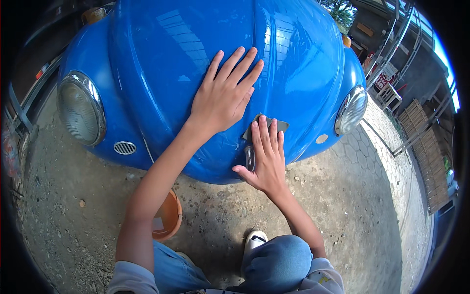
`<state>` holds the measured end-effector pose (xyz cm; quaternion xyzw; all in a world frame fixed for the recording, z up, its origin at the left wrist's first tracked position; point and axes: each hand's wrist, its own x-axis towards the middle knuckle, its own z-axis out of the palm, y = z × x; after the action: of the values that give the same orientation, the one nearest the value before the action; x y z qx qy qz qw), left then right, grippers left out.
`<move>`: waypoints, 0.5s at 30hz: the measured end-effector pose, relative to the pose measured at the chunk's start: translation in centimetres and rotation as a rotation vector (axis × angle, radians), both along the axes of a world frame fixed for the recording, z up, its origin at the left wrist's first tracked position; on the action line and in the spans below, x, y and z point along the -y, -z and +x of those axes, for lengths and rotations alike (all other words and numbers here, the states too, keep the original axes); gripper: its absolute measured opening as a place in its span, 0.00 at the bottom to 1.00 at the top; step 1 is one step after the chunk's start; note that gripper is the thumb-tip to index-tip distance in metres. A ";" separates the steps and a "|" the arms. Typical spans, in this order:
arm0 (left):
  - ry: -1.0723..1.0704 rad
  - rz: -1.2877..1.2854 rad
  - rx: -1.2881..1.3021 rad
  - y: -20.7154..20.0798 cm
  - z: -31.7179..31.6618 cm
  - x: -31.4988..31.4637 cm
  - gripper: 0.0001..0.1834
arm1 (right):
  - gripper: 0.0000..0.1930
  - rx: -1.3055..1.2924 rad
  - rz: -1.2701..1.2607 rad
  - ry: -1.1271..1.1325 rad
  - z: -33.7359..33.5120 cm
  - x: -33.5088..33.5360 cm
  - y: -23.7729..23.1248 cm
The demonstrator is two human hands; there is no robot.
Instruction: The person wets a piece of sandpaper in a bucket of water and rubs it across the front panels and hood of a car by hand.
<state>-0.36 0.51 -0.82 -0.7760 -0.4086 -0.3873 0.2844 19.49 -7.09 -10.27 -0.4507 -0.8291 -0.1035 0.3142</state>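
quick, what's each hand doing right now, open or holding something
Left hand: open, laid palm-down on the blue hood, holding nothing visible.
Right hand: open, fingers flat over a dark gray sheet against the hood.

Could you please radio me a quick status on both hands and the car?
Left hand flat on blue hood. Right hand flat over dark grey sheet on the hood. Nothing visibly blocking; orange bucket on ground.

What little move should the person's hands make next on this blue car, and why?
Probably a short slide of the grey pad up the blue hood, passing right of the left hand. The right hand already has its fingers spread flat over the pad, and the chrome handle just below would likely get in the way of a downward stroke.
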 end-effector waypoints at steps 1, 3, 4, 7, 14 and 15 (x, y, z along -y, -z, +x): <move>0.003 -0.010 0.008 0.0 0.1 0.0 0.31 | 0.60 0.023 -0.001 0.011 0.0 0.0 -0.3; 0.011 -0.004 0.016 -0.2 0.1 0.1 0.31 | 0.58 0.072 0.002 0.056 -0.1 0.7 -1.2; 0.016 -0.001 0.009 -0.2 0.0 0.2 0.30 | 0.57 0.107 0.001 0.097 -0.1 1.1 -1.4; 0.009 0.021 0.000 -0.3 -0.3 -0.1 0.30 | 0.55 0.073 -0.012 0.106 0.0 1.3 -0.4; 0.033 0.023 0.019 -0.4 -0.7 0.2 0.30 | 0.52 0.069 -0.032 0.056 -0.2 1.5 -1.6; 0.037 0.024 0.026 -0.3 -0.5 0.2 0.30 | 0.51 0.043 -0.025 0.047 0.2 1.3 -1.3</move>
<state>-0.82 0.36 -0.47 -0.7747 -0.3933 -0.4074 0.2812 19.69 -8.40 -8.95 -0.4714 -0.8261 -0.1103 0.2882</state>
